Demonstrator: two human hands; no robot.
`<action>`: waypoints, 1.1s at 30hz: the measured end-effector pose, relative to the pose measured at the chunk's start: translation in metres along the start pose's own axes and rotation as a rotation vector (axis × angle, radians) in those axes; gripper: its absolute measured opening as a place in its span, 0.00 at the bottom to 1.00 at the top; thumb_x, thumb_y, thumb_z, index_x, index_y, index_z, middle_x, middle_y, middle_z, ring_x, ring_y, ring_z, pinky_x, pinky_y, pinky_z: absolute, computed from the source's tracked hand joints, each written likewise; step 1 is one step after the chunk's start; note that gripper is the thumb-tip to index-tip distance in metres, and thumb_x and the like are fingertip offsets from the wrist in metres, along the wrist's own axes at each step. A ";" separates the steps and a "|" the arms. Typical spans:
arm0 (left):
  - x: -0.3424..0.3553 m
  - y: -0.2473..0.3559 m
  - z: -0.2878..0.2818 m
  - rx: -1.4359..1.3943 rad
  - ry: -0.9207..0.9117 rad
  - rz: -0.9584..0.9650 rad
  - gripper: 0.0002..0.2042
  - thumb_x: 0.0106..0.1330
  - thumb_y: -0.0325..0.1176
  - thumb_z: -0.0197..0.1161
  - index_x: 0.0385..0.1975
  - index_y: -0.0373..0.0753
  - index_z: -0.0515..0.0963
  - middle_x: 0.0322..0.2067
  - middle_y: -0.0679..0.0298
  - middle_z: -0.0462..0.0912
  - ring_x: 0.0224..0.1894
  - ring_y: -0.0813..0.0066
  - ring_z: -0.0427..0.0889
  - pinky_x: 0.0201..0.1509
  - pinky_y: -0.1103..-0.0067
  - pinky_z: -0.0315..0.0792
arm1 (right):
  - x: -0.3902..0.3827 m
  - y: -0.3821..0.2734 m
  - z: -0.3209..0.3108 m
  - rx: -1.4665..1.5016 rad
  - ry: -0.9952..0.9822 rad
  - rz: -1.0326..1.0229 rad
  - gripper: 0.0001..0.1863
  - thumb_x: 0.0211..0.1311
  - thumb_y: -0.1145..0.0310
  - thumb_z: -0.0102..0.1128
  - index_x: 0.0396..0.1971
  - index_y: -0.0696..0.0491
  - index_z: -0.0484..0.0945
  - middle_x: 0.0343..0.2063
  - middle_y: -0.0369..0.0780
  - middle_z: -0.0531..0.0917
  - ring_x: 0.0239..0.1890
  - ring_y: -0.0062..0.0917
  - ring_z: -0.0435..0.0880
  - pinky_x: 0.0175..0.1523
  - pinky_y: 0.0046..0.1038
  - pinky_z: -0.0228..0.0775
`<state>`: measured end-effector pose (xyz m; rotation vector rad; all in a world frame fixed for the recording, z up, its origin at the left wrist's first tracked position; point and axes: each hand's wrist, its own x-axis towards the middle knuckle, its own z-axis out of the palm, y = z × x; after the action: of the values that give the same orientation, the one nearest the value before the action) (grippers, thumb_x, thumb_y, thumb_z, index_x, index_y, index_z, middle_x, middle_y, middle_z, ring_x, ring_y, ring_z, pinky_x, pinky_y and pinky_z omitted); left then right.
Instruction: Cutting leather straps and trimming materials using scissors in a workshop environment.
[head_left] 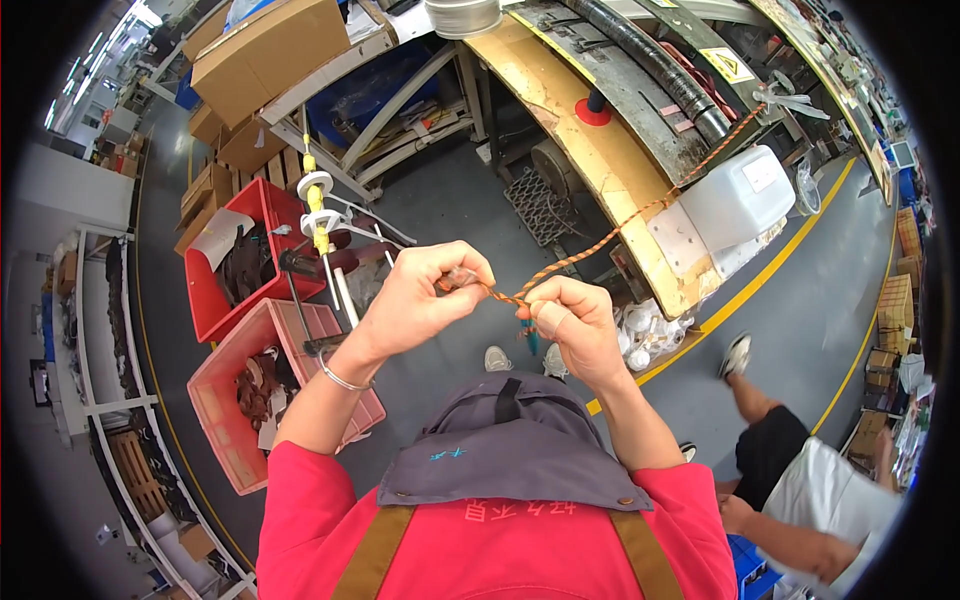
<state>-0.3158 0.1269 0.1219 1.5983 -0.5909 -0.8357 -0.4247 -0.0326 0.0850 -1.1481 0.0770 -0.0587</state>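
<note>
An orange-and-dark twisted cord runs from a fixing at the far right of the workbench, over its wooden edge, to my two hands in front of my chest. My left hand is closed, thumb and forefinger pinching the cord near its end. Close beside it, my right hand pinches the same cord between thumb and fingers. Between the hands the strands cross in a small loop or knot; its exact form is too small to tell. A short frayed piece hangs below my right fingers.
A workbench with a wooden edge bears a white plastic jug. At left stand a red crate and a pink crate, beside a stand with yellow spools. A person is at right, near the yellow floor line.
</note>
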 end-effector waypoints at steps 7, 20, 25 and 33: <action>-0.010 -0.024 0.003 0.150 -0.222 0.276 0.08 0.42 0.19 0.57 0.20 0.37 0.65 0.32 0.62 0.71 0.31 0.77 0.72 0.34 0.83 0.66 | -0.011 0.014 -0.015 0.021 0.139 0.048 0.05 0.52 0.75 0.48 0.24 0.59 0.73 0.17 0.31 0.71 0.16 0.08 0.62 0.23 0.12 0.54; -0.013 -0.100 0.051 0.588 -0.106 0.312 0.11 0.41 0.16 0.53 0.26 0.35 0.68 0.32 0.58 0.70 0.32 0.63 0.72 0.35 0.78 0.67 | -0.040 0.090 -0.035 -0.042 0.094 0.279 0.11 0.55 0.67 0.49 0.34 0.59 0.72 0.23 0.30 0.72 0.21 0.08 0.63 0.25 0.11 0.55; -0.020 -0.129 0.043 0.322 -0.056 0.394 0.20 0.40 0.17 0.50 0.38 0.35 0.70 0.44 0.55 0.68 0.47 0.62 0.68 0.46 0.76 0.66 | -0.035 0.118 -0.038 0.169 0.301 0.331 0.20 0.63 0.57 0.38 0.37 0.61 0.70 0.10 0.29 0.61 0.12 0.10 0.53 0.19 0.15 0.46; -0.006 -0.219 0.081 -0.192 -0.415 -0.107 0.09 0.53 0.31 0.58 0.31 0.34 0.73 0.30 0.66 0.75 0.37 0.79 0.71 0.44 0.82 0.64 | -0.033 0.128 -0.032 0.412 0.270 0.282 0.26 0.63 0.51 0.32 0.39 0.60 0.69 0.15 0.33 0.67 0.17 0.17 0.63 0.26 0.18 0.57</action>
<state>-0.3983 0.1240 -0.0966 1.2966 -0.6970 -1.2814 -0.4600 -0.0064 -0.0437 -0.7035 0.4461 0.0209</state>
